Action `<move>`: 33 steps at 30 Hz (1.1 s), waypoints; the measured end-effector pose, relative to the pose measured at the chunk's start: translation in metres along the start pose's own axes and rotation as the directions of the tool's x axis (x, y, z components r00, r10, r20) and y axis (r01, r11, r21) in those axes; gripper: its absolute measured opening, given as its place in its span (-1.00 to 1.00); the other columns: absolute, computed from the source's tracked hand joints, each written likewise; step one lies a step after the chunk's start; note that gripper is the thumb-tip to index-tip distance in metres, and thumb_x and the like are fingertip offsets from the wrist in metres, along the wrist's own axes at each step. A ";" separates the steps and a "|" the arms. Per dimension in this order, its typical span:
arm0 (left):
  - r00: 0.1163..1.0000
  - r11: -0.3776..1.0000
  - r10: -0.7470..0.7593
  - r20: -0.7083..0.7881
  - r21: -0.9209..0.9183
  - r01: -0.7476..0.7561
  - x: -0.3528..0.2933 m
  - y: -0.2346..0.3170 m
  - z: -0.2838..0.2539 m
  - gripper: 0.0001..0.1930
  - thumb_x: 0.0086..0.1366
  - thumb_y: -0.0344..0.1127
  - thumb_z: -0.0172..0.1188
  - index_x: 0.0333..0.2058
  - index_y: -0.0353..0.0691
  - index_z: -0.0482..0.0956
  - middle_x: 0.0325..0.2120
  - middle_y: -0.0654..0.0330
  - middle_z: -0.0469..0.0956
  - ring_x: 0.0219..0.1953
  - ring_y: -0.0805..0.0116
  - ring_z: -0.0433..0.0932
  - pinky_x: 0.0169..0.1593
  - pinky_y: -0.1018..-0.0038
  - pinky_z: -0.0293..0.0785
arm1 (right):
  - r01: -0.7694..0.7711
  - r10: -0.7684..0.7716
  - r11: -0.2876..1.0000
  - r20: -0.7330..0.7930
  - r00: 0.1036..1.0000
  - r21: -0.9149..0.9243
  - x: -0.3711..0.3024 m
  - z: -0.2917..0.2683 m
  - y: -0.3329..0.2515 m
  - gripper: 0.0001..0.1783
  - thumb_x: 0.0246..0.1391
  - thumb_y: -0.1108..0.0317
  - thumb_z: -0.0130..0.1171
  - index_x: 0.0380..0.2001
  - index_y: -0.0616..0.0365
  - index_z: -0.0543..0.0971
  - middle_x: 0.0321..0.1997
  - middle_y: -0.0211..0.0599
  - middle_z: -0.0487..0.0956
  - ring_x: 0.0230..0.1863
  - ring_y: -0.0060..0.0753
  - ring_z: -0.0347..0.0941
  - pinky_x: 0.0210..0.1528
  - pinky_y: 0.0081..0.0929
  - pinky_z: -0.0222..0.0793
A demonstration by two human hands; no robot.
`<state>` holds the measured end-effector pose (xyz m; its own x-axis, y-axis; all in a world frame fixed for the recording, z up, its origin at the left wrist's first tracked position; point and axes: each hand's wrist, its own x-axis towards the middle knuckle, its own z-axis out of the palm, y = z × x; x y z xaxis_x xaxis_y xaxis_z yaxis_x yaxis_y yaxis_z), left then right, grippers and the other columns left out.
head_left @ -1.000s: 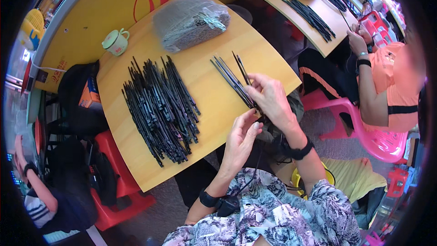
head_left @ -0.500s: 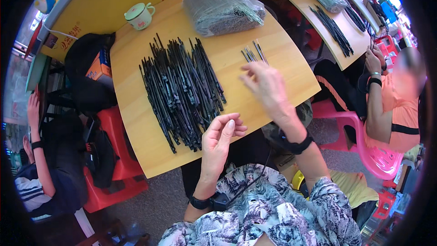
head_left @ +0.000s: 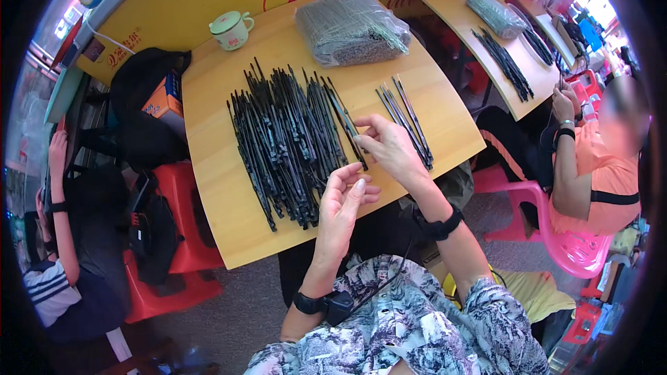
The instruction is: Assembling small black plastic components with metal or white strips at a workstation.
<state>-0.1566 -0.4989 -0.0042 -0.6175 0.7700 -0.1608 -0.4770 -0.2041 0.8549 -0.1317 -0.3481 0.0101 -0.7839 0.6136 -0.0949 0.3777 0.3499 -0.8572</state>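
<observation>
A wide bundle of thin dark sticks (head_left: 281, 149) is spread on the light wooden table (head_left: 219, 226). Along its right side lies a slanting thin dark stick (head_left: 338, 106), pinched between the thumb and fingers of my right hand (head_left: 389, 149). My left hand (head_left: 342, 208) is just below, near that stick's lower end; its fingers are loosely curled and apart, with nothing visible in them. Several more thin sticks (head_left: 406, 118) form a small, looser group to the right of my right hand.
A clear plastic bag (head_left: 351, 31) full of thin stems and a lidded mug (head_left: 231, 31) stand at the back. Another person (head_left: 590, 160) sits at right by a second table (head_left: 445, 3). At left are red chairs (head_left: 184, 215) and another person's arm (head_left: 62, 201).
My right hand has moved left from the small group of sticks to the bundle's right side, where a slanting stick now shows. My left hand stays nearly in place. The view has shifted slightly.
</observation>
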 end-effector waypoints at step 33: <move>0.951 0.897 -0.171 0.256 -0.358 0.258 0.040 -0.040 0.037 -0.81 0.36 -0.31 -0.12 -0.17 -0.25 0.39 -0.36 0.22 0.43 -0.34 0.45 0.47 -0.28 0.57 0.46 | 0.195 -0.240 0.965 -0.295 0.925 -0.176 0.034 -0.111 -0.002 -0.81 -0.05 0.39 0.18 -0.34 0.25 0.56 -0.45 -0.21 0.58 -0.43 -0.51 0.51 -0.37 -0.55 0.37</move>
<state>-0.1388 -0.4380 -0.0269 -0.3456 0.9223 -0.1729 -0.8114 -0.2011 0.5489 -0.1043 -0.2494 0.0653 -0.6705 0.6920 0.2674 0.2986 0.5817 -0.7566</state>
